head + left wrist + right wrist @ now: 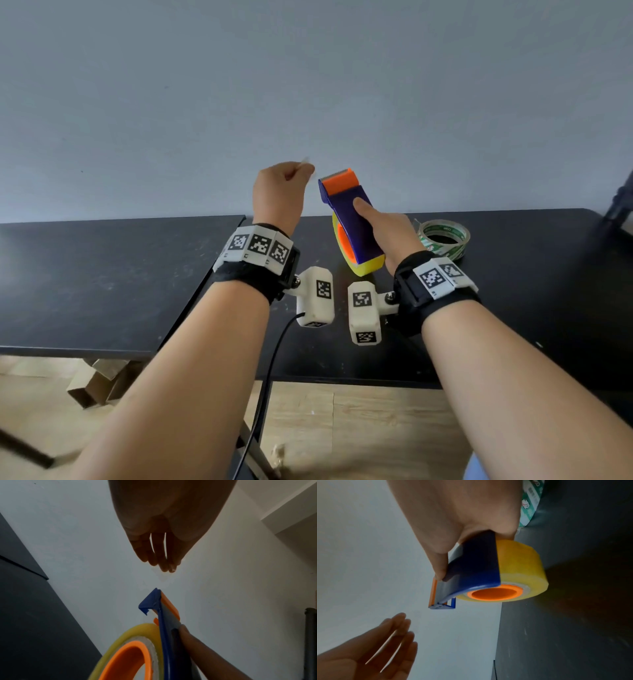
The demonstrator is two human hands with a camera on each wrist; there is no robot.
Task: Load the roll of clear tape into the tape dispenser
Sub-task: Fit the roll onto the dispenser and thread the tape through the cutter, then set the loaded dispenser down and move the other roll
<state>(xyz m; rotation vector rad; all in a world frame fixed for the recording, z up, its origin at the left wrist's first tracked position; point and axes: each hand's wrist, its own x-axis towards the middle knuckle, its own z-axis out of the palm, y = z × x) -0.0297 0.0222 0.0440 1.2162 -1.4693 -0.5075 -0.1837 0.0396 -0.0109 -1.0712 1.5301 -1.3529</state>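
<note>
While the right hand (390,233) holds the tape dispenser (352,219) up above the black table (102,274), its fingers wrap around the blue body and one finger lies flat along the top. A roll of clear tape (522,572) sits on the orange hub (494,593) inside the dispenser and looks yellow. The orange cutter end (342,181) points up and away, toward the wall (308,85). Just beside that end is the left hand (279,192), raised in the air. Its fingers (399,631) are long and close together, and the thumb meets a fingertip around a tiny pale bit, too blurry to name. A second tape roll (443,238) with green print lies flat near the table's back edge, just to the right of the right hand.
</note>
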